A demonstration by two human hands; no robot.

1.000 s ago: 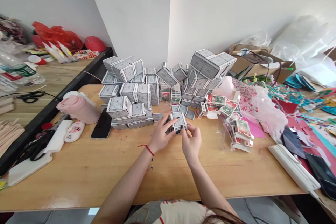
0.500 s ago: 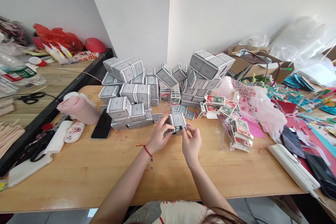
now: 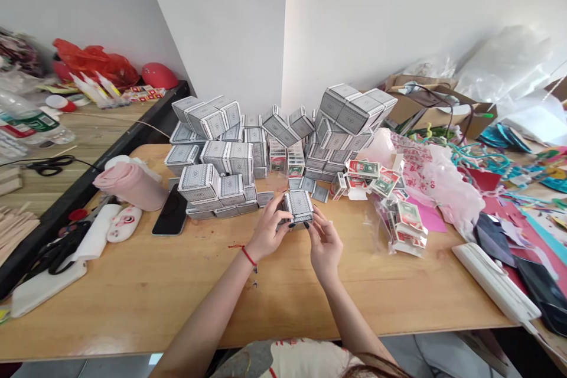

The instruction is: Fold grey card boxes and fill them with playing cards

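Pale wall (image 3: 381, 23) up back, and I'm watching left hand (image 3: 266, 227) and right hand (image 3: 328, 245) curled partway, fingertips gripping a grey patterned box (image 3: 299, 205) between them, over the wooden table (image 3: 283, 295), similar boxes (image 3: 239, 159) stacked behind, red-and-green cartons (image 3: 410, 212) lying to the right
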